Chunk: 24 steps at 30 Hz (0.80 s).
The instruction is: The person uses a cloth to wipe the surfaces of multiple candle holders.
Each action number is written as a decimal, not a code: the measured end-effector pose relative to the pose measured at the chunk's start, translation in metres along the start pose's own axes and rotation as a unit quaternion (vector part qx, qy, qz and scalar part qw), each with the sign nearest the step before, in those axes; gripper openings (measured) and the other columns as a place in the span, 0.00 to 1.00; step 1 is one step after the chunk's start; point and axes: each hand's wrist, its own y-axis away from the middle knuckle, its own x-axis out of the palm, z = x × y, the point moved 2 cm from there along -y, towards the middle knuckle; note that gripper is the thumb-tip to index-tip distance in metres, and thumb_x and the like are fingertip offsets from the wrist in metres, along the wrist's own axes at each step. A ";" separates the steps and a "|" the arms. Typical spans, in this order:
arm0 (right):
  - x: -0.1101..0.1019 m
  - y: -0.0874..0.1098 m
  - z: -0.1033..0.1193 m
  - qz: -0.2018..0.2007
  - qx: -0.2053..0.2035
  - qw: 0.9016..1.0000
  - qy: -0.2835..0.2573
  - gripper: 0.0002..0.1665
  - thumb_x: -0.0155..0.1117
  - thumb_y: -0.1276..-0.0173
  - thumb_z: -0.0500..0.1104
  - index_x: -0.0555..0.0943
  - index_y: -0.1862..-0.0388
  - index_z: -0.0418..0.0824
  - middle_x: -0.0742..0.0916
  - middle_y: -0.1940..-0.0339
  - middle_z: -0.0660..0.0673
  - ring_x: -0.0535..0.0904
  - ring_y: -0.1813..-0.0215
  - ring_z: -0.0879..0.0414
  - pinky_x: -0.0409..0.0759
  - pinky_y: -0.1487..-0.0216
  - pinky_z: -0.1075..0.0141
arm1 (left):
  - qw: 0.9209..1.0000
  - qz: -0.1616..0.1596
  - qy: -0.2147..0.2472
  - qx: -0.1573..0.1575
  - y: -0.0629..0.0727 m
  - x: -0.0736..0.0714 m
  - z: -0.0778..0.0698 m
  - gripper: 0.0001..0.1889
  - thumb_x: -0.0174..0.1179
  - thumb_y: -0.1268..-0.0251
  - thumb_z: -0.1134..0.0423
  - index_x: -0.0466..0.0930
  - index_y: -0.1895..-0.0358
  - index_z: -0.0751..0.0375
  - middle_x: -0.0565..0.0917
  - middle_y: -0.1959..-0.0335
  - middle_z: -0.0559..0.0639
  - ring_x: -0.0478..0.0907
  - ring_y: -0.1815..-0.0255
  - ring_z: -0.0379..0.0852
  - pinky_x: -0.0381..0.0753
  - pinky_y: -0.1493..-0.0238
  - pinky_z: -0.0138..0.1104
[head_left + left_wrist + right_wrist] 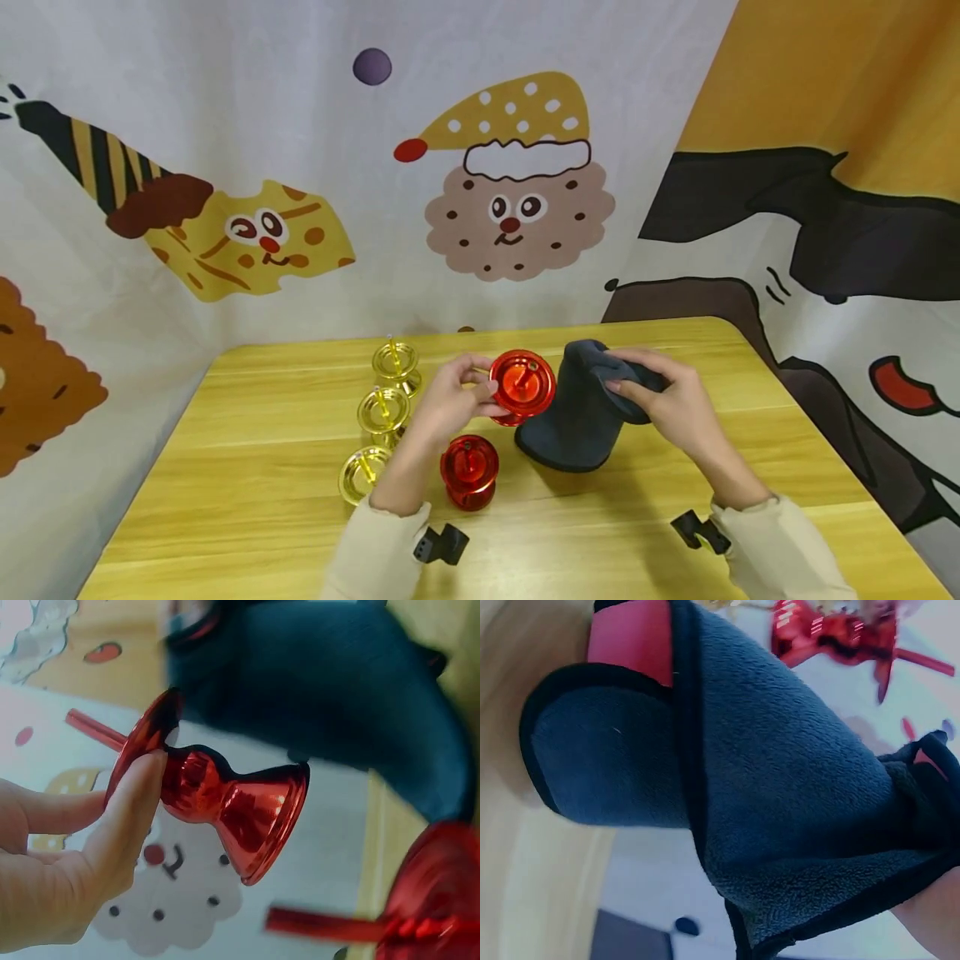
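Note:
My left hand (450,404) pinches the rim of a shiny red candle holder (196,784), raised above the table and tilted, with a thin stick rising from its dish. My right hand (678,404) grips the top of a dark blue-grey cloth (780,757) with black edging. The cloth hangs just right of the raised holder, its lower edge at or near the tabletop; red shows on part of its other side. A second red candle holder (470,467) stands on the table below my left hand.
Three gold candle holders, the back one (395,360), the middle one (384,410) and the front one (358,475), stand in a row to the left; my left forearm partly covers the front one. The wooden table (225,500) backs onto a printed cartoon curtain (300,83).

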 end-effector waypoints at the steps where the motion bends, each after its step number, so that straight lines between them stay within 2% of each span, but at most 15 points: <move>1: 0.001 -0.001 0.005 -0.007 -0.006 1.000 -0.006 0.18 0.68 0.46 0.33 0.82 0.54 0.39 0.83 0.55 0.44 0.77 0.57 0.66 0.76 0.58 0.78 | 1.000 0.005 -0.001 0.001 0.001 0.003 0.003 0.13 0.48 0.37 0.80 0.68 0.49 0.78 0.71 0.65 0.62 0.78 0.76 0.45 0.83 0.64 0.38; 6: 0.012 0.000 0.025 -0.018 -0.058 0.998 -0.018 0.20 0.69 0.49 0.29 0.82 0.55 0.39 0.83 0.55 0.46 0.76 0.54 0.62 0.75 0.55 0.78 | 1.000 0.017 0.013 -0.007 0.005 0.015 0.014 0.13 0.47 0.37 0.79 0.67 0.50 0.79 0.70 0.64 0.61 0.77 0.75 0.43 0.83 0.65 0.35; 10: 0.026 0.005 0.027 0.006 -0.122 0.992 -0.002 0.23 0.70 0.52 0.27 0.82 0.54 0.39 0.82 0.54 0.46 0.77 0.52 0.57 0.73 0.51 0.79 | 0.999 0.021 0.031 -0.009 0.007 0.018 0.017 0.13 0.47 0.37 0.79 0.67 0.50 0.79 0.70 0.64 0.61 0.77 0.73 0.44 0.83 0.64 0.35; 13: 0.035 0.008 0.024 0.029 -0.152 0.988 0.018 0.27 0.72 0.55 0.27 0.81 0.53 0.39 0.82 0.54 0.47 0.77 0.52 0.53 0.75 0.51 0.74 | 0.999 0.019 0.032 -0.005 0.009 0.017 0.017 0.13 0.47 0.36 0.79 0.67 0.50 0.79 0.70 0.63 0.62 0.77 0.73 0.45 0.83 0.64 0.36; 19: 0.047 0.010 0.020 0.049 -0.154 0.985 0.053 0.31 0.74 0.58 0.29 0.80 0.50 0.40 0.82 0.53 0.45 0.77 0.50 0.50 0.79 0.53 0.54 | 1.000 -0.004 0.017 0.000 0.010 0.016 0.020 0.12 0.47 0.36 0.78 0.69 0.50 0.79 0.70 0.64 0.61 0.78 0.74 0.45 0.83 0.65 0.38; 24: 0.056 0.010 0.016 0.035 -0.147 0.987 0.056 0.31 0.75 0.60 0.27 0.81 0.52 0.39 0.82 0.55 0.44 0.77 0.51 0.49 0.80 0.55 0.54 | 1.000 -0.020 0.008 0.010 0.009 0.020 0.024 0.10 0.48 0.37 0.79 0.70 0.53 0.78 0.69 0.65 0.59 0.76 0.76 0.44 0.83 0.65 0.42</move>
